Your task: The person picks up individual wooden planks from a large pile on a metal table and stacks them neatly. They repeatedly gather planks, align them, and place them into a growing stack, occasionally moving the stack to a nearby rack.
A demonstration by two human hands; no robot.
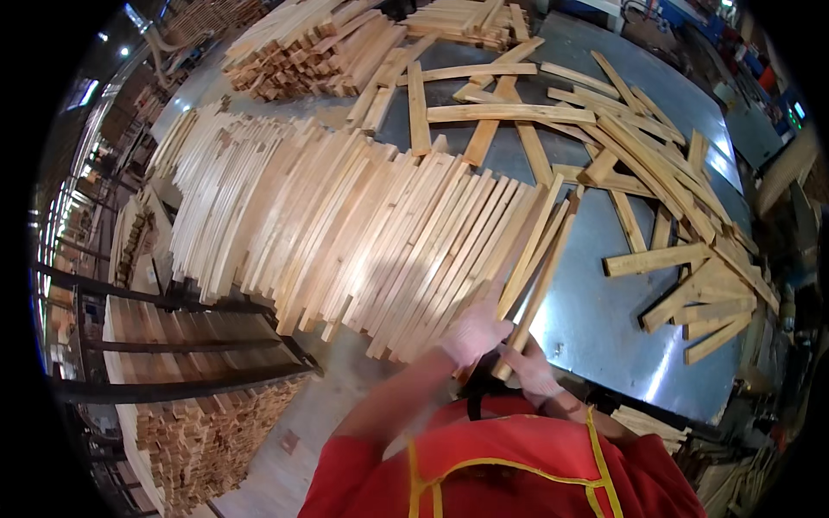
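A broad metal table (579, 315) takes up much of the view, its left side covered by a long, uneven row of strips (345, 224) in pale wood, packed side by side. To the right, a loose heap of boards (656, 181) lies crossed at all angles, reaching near the far end of the row and narrowing the bare metal there. A thick pile of timber (302, 56) sits at the table's far left, and a block of stacked wood (216, 432) stands at lower left beside dark rails (173, 388). The small lit display (799, 110) at upper right is too small to read. Both forearms come up from the red apron (509, 449) with the hands close together. The right hand (534, 373) is closed around the near end of a wooden strip (546, 276), which slants away just right of the row. The left hand (477, 335) is at the row's near right end; its fingers are blurred, so I cannot tell whether it grips anything.
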